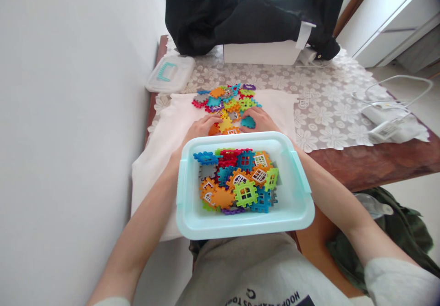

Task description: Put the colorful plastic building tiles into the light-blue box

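Observation:
Several colourful toothed plastic building pieces [225, 124] lie in a heap on a white cloth, beyond a light-blue plastic box. My left hand [202, 127] is at the heap's near left side, fingers curled around an orange building piece [213, 129]. On the other side, my right hand [260, 119] has its thumb and fingers around a teal building piece [248, 122]. Between my forearms sits the light-blue box [295, 214], with more pieces inside, some with white window inserts. A green window piece [245, 193] lies on top there. The box rim partly hides my wrists.
A translucent lid [172, 73] with a teal handle lies at the back left, by the wall. The white cloth [158, 159] covers part of the flowered tablecloth [330, 113]. Black fabric [254, 13] drapes over a white box behind. A white cabled device [385, 118] sits at right.

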Demonstrator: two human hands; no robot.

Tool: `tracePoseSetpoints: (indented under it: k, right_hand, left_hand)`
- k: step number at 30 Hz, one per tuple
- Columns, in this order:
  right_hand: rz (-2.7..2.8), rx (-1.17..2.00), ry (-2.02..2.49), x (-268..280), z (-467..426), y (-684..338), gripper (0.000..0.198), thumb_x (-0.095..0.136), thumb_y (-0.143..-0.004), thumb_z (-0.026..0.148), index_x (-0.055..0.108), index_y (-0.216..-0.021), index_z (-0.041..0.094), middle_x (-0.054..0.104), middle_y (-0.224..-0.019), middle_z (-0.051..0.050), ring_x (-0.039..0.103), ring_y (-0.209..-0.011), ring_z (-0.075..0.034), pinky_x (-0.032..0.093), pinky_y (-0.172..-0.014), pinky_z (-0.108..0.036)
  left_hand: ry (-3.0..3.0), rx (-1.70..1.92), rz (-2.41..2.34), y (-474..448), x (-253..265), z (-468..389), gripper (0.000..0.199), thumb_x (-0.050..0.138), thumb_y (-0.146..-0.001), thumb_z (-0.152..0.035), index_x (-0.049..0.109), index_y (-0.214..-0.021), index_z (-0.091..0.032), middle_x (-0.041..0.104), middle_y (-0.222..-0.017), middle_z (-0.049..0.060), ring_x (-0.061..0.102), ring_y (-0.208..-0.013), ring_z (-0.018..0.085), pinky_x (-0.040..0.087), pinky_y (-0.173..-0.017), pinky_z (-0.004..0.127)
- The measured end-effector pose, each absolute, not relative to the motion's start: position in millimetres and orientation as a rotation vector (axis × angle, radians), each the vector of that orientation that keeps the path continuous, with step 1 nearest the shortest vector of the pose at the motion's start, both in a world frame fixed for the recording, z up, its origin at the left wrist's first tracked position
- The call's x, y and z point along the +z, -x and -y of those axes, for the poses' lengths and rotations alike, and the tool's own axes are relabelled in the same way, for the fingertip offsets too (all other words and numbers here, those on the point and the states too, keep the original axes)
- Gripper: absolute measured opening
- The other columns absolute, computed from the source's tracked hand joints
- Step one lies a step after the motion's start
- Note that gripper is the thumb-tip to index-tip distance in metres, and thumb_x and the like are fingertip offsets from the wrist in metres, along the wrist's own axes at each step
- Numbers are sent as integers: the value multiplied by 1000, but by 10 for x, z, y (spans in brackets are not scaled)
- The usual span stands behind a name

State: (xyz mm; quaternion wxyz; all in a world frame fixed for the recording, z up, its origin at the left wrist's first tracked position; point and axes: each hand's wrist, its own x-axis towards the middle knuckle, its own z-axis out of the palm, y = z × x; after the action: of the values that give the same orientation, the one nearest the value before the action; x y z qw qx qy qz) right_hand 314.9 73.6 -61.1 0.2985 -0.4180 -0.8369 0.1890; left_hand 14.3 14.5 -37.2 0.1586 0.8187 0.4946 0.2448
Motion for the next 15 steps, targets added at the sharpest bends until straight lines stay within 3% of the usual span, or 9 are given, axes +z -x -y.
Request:
tracePoseSetpoints:
  k: [8,15]
  right_hand:
    - [2219,567,1101,-548,-722,-3187,26,76,-86,37,72,-109,24,77,-123,-13,72,-119,-36,58,-110,-52]
    - [2170,540,1140,-506,-704,-3185,32,77,-84,37,71,-112,24,75,-122,-13,72,-118,-36,60,-110,-56]
  left_hand:
    - [-2321,792,-1408,-131,-220,-51,35,72,-103,-38,73,-136,-26,74,-150,10,75,-135,30,60,-118,46]
    - [-2219,790,-1547,-92,-313,-83,40,78,-94,-46,65,-127,-27,71,-140,11,75,-122,32,63,-109,50]
